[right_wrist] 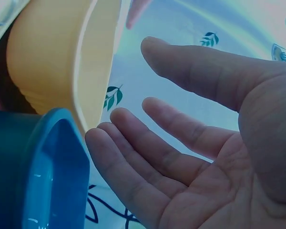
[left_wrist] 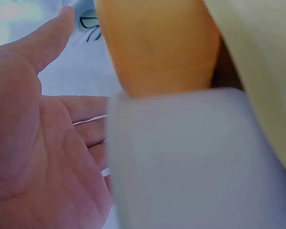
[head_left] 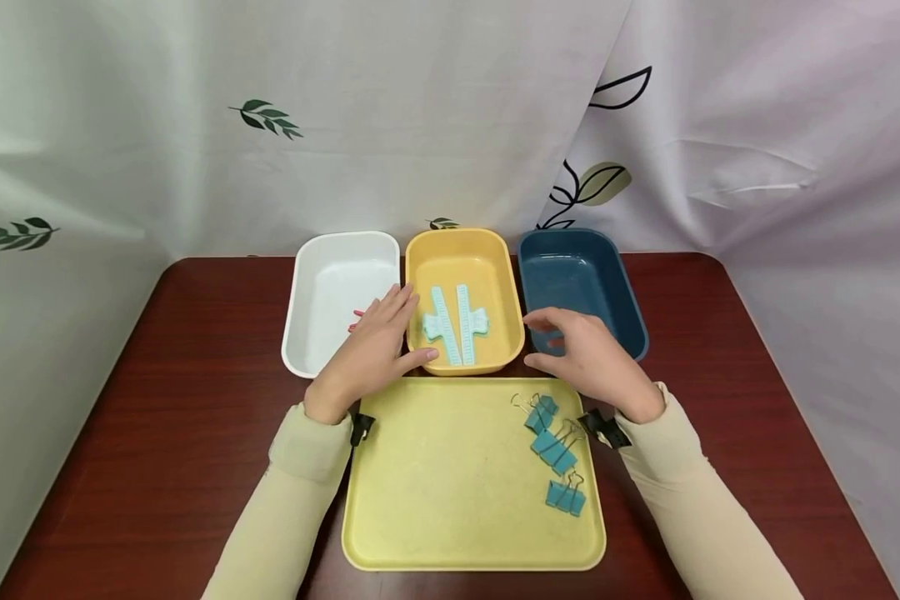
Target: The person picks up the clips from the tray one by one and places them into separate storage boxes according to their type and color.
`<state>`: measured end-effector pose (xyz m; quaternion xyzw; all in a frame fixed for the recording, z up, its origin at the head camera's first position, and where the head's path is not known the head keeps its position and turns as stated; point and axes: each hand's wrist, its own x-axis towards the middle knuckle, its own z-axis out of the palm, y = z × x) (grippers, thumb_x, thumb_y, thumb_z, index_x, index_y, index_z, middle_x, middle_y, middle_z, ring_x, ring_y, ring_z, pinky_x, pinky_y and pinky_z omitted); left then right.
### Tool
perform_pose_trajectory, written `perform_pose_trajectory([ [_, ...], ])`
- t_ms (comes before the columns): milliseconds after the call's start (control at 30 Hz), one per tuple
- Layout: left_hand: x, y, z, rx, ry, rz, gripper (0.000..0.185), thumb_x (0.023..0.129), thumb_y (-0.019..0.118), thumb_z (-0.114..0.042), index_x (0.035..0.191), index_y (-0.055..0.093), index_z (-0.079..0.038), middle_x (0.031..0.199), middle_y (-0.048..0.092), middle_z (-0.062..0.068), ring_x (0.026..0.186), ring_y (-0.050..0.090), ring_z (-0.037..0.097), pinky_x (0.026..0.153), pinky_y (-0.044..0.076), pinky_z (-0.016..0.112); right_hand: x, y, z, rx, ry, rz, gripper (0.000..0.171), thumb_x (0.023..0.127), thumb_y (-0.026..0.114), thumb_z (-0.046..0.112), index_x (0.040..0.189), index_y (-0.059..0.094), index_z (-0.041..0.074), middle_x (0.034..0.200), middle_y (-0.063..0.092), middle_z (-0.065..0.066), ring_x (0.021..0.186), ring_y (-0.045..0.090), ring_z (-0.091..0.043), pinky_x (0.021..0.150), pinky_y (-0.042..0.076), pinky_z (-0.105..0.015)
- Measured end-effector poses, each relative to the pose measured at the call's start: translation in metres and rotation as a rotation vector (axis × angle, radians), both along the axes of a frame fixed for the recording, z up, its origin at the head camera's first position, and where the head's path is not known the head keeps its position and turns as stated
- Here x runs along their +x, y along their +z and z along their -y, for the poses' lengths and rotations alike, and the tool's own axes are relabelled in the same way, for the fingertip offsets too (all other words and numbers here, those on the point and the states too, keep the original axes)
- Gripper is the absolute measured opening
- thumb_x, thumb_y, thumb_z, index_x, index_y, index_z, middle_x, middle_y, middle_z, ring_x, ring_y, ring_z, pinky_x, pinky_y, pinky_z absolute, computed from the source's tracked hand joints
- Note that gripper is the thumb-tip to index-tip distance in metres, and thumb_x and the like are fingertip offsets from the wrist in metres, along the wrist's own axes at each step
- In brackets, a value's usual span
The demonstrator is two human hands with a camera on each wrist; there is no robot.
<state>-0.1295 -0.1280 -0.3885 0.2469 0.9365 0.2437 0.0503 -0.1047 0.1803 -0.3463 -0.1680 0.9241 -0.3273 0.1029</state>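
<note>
My left hand [head_left: 396, 330] lies flat, fingers straight, across the gap between the white bin [head_left: 330, 283] and the yellow bin [head_left: 487, 267], thumb by the yellow bin's front rim. It holds nothing; the left wrist view shows the open left hand [left_wrist: 38, 143] beside the white bin [left_wrist: 195, 162]. My right hand [head_left: 562, 343] hovers between the yellow bin and the blue bin [head_left: 600, 283], fingers relaxed and empty. The right hand [right_wrist: 205, 143] shows an open palm. Pale teal strips [head_left: 453, 321] lie in the yellow bin.
A flat yellow tray [head_left: 450, 483] sits in front of the bins, with teal binder clips [head_left: 555, 446] along its right side. A small red piece [head_left: 356, 316] peeks out by my left fingers in the white bin. Curtains hang behind the dark red table [head_left: 195, 400].
</note>
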Motion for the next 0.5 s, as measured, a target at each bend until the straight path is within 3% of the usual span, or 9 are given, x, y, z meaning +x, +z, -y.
perform_pose_trajectory([
  [300, -0.009, 0.021, -0.031, -0.084, -0.100, -0.009, 0.087, 0.098, 0.060, -0.051, 0.158, 0.023, 0.001, 0.168, 0.011, 0.013, 0.155, 0.003, 0.027, 0.124, 0.006, 0.045, 0.020, -0.010, -0.014, -0.005, -0.010, 0.040, 0.049, 0.090, 0.077, 0.016, 0.135, 0.060, 0.006, 0.131, 0.064, -0.011, 0.110, 0.066, -0.030, 0.091, 0.055, -0.047],
  [500, -0.014, 0.029, -0.056, -0.158, -0.161, -0.008, 0.087, 0.099, 0.056, -0.054, 0.159, 0.022, -0.002, 0.168, 0.011, 0.011, 0.155, 0.003, 0.025, 0.124, 0.005, 0.044, 0.033, -0.015, -0.021, -0.021, -0.015, 0.032, 0.046, 0.090, 0.078, 0.014, 0.132, 0.062, 0.004, 0.120, 0.067, -0.012, 0.105, 0.066, -0.028, 0.090, 0.055, -0.047],
])
